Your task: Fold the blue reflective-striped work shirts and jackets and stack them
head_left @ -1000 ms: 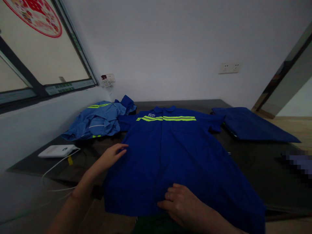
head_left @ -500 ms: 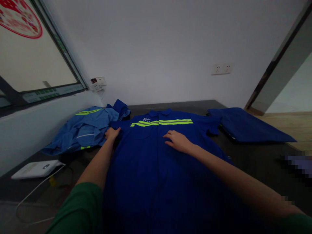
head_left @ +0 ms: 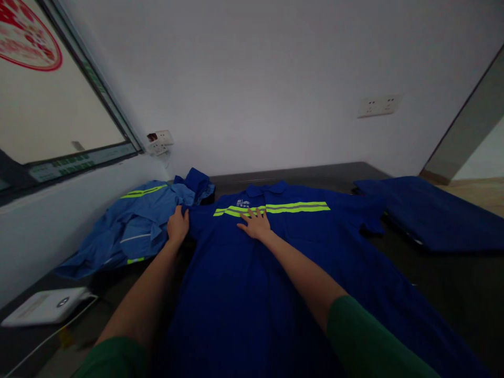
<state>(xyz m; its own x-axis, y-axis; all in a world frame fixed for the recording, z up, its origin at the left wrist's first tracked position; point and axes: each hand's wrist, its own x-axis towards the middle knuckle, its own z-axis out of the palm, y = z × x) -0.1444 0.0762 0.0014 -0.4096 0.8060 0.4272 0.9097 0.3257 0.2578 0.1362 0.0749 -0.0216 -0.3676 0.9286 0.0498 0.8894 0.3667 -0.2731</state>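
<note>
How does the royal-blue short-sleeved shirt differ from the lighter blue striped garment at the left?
The royal-blue short-sleeved shirt lies spread out, front up; the lighter blue striped garment lies crumpled. The shirt is deeper blue than the garment. The right hand rests on the shirt's chest, away from the garment. Both carry yellow-green bands.

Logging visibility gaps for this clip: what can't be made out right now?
All in the head view:
- Dark blue shirt: hem cut off by the bottom edge.
- Chest lettering: too small to read.
- Whether the left hand pinches the sleeve: its own fingers hide the contact.
- Navy cloth: cut off by the right edge.
</note>
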